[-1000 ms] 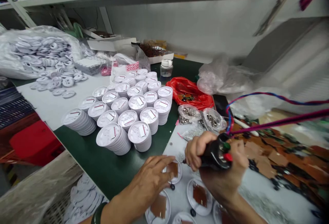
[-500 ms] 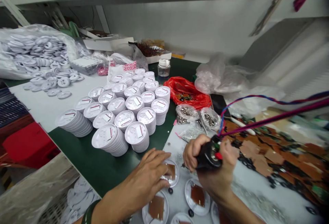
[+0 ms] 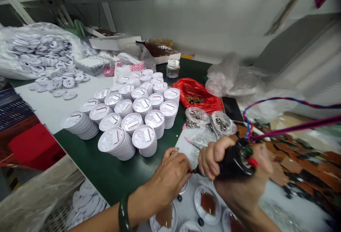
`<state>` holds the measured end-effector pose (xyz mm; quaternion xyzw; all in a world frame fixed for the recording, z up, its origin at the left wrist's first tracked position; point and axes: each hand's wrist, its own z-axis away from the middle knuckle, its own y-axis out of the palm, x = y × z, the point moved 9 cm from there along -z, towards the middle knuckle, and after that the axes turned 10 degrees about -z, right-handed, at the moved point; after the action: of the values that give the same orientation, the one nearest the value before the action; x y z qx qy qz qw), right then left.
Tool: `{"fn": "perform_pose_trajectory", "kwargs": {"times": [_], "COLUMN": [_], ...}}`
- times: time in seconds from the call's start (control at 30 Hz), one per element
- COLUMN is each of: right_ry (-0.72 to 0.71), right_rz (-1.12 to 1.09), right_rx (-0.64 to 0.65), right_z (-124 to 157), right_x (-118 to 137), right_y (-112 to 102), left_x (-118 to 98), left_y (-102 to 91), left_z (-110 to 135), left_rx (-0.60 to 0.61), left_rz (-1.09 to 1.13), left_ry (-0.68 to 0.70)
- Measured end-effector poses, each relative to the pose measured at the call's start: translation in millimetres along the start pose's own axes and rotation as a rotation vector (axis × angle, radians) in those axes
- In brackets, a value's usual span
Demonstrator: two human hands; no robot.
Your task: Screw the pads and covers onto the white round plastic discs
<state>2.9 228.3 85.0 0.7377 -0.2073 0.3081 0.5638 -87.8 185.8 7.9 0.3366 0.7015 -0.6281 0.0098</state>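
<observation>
- Nearest, we see the left hand (image 3: 170, 178), a green bangle (image 3: 123, 212) at its wrist. Its fingers are curled together at the tip of the tool; what they pinch, if anything, is hidden, so we cannot tell.
- The right hand (image 3: 226, 164) is clamped around a black handheld tool (image 3: 234, 163), which has red and green parts on its body.
- Below the hands lie white discs (image 3: 207, 205), each bearing a brown pad (image 3: 207, 203), with small dark knobs (image 3: 200, 221) between them. One white disc sits partly hidden under the left hand.
- We judge the tool tip a risk: if it slips, it could strike the left fingers. A pull on the blue-and-red wire (image 3: 246, 118) could jerk it, and a nudged disc could scatter the loose knobs.
- Farther on, bags of metal fittings (image 3: 195, 116) lie beside a red plastic bag (image 3: 199, 95).
- To the left, stacks of white discs (image 3: 117, 143) stand on the green bench (image 3: 87, 164); a knock could topple them.
- Farthest left is a bulging clear bag of discs (image 3: 39, 51).
</observation>
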Motion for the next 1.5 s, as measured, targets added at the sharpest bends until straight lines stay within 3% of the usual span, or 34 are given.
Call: {"fn": "perform_pose_trajectory", "kwargs": {"times": [0.27, 0.53, 0.77, 1.0, 1.1, 1.2, 1.4, 1.5], "right_ry": [0.080, 0.084, 0.131, 0.182, 0.190, 0.172, -0.011, -0.018], "right_rz": [-0.031, -0.004, 0.013, 0.061, 0.111, 0.102, 0.067, 0.097], "right_rx": [0.020, 0.073, 0.067, 0.118, 0.163, 0.179, 0.047, -0.001], "right_z": [1, 11, 15, 27, 35, 35, 14, 8], "right_x": [-5, -21, -43, -61, -69, -62, -11, -14], "right_y": [8, 15, 2, -7, -8, -4, -1, -12], "left_x": [-12, 0, 13, 7, 5, 6, 10, 8], "left_y": [-0.1, -11.8, 2.5, 0.6, -1.9, 2.0, 8.7, 5.4], "left_z": [9, 32, 47, 47, 47, 50, 55, 52], "left_rx": [-0.010, 0.084, 0.154, 0.206, 0.174, 0.157, 0.173, 0.140], "left_rz": [-0.261, -0.135, -0.105, -0.056, -0.030, -0.035, -0.101, -0.145], "left_ry": [0.120, 0.151, 0.156, 0.118, 0.111, 0.133, 0.176, 0.192]}}
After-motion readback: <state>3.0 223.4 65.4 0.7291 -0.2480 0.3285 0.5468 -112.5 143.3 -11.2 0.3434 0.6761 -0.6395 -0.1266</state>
